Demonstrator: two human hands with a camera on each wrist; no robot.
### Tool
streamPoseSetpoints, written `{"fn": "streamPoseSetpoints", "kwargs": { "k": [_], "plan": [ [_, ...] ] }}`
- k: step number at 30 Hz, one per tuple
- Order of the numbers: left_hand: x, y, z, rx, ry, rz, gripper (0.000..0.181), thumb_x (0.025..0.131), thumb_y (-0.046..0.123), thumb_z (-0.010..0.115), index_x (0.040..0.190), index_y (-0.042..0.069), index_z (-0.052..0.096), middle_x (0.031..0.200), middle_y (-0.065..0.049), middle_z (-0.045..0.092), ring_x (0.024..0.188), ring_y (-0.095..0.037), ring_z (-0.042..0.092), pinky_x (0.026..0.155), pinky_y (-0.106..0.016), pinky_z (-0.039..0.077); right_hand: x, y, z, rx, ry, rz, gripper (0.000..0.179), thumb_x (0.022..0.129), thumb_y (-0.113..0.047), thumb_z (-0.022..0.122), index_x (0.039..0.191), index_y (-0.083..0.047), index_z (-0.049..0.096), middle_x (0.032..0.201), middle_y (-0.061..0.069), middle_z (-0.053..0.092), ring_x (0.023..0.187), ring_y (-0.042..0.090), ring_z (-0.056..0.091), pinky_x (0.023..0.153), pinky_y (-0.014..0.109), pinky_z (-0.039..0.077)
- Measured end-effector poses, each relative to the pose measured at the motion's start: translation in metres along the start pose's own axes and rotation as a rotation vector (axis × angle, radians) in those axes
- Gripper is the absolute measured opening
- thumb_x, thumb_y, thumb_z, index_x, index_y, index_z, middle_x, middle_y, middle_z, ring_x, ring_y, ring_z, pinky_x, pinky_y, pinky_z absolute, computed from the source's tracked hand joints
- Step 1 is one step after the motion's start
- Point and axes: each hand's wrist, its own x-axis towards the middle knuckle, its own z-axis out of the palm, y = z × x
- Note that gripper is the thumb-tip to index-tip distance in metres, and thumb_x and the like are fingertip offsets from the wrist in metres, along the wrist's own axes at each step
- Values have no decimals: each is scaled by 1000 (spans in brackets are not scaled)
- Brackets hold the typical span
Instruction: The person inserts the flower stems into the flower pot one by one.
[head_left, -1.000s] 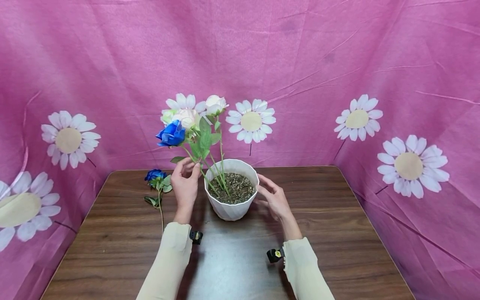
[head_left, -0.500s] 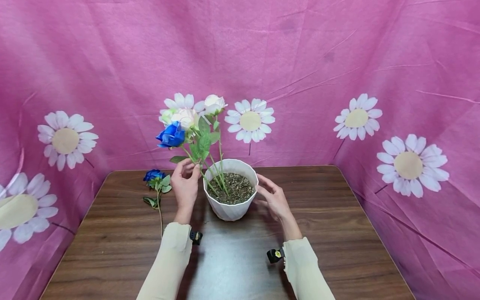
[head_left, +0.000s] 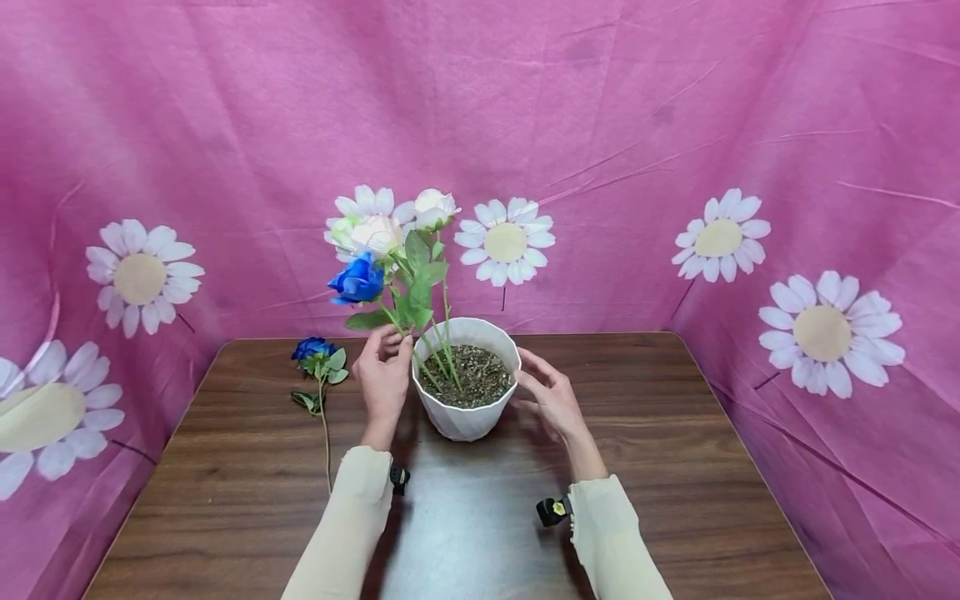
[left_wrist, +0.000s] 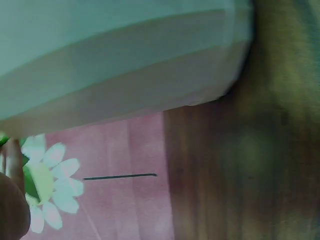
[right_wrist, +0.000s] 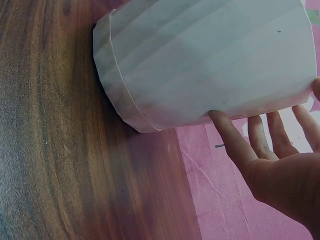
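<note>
In the head view, a white faceted flowerpot point(head_left: 466, 422) filled with dark soil point(head_left: 476, 377) stands on the table. My left hand point(head_left: 383, 382) is at its left side, thumb and fingers pinching the green stem of a blue rose point(head_left: 358, 278). This stem leans left, its lower end in the soil. White roses point(head_left: 435, 208) on tall stems also rise from the soil behind it. My right hand point(head_left: 553, 397) rests on the pot's right side; the right wrist view shows its fingers point(right_wrist: 235, 142) extended, tips against the wall. The left wrist view mostly shows the pot's wall point(left_wrist: 125, 60).
Left of the pot, a second blue rose point(head_left: 314, 350) lies on the brown wooden table point(head_left: 675, 467), its stem pointing toward the front. A pink cloth point(head_left: 600, 100) printed with large daisies encloses the back and sides. Wrist cameras point(head_left: 553, 512) sit at both cuffs.
My left hand has moved slightly right and down, bringing the blue rose's bloom lower and closer to the pot. My right hand stays at the pot's side.
</note>
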Motion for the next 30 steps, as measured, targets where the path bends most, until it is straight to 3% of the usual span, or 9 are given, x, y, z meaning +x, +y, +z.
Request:
{"fn": "streamPoseSetpoints", "kwargs": {
  "k": [3, 10, 20, 26, 30],
  "plan": [
    [-2, -2, 1, -6, -3, 1, 18, 82, -16, 73, 100, -16, 68, 85, -29, 71, 71, -38, 67, 64, -13, 56, 0, 0, 0, -7, -4, 0, 51, 100, -4, 63, 148, 0, 48, 142, 27, 50, 111, 30, 63, 90, 57, 56],
    [-3, -4, 3, 18, 8, 65, 16, 81, -18, 73, 96, -16, 69, 83, -29, 71, 69, -39, 68, 66, -12, 55, -2, -1, 1, 1, 2, -5, 50, 99, -2, 61, 148, 0, 48, 142, 30, 47, 120, 46, 55, 87, 54, 59],
    [-5, -11, 5, 20, 9, 73, 14, 80, -18, 73, 93, -15, 69, 83, -27, 71, 72, -42, 69, 67, -15, 57, -1, 0, 0, -6, 7, 5, 52, 99, -3, 62, 149, 0, 47, 145, 28, 47, 112, 32, 62, 93, 61, 54],
    [-4, -18, 4, -8, -19, 88, 13, 81, -17, 73, 93, -16, 68, 84, -29, 71, 73, -41, 69, 68, -15, 57, -1, -2, 0, 5, -4, 11, 52, 99, -2, 61, 149, -1, 47, 145, 25, 48, 115, 33, 60, 93, 63, 53],
    [-2, -22, 1, -41, -51, 56, 14, 82, -17, 72, 95, -17, 67, 86, -30, 70, 77, -36, 70, 70, -17, 58, -1, -2, 1, 1, -3, 11, 51, 100, -2, 61, 149, -1, 47, 145, 24, 49, 117, 36, 60, 92, 59, 56]
  ]
}}
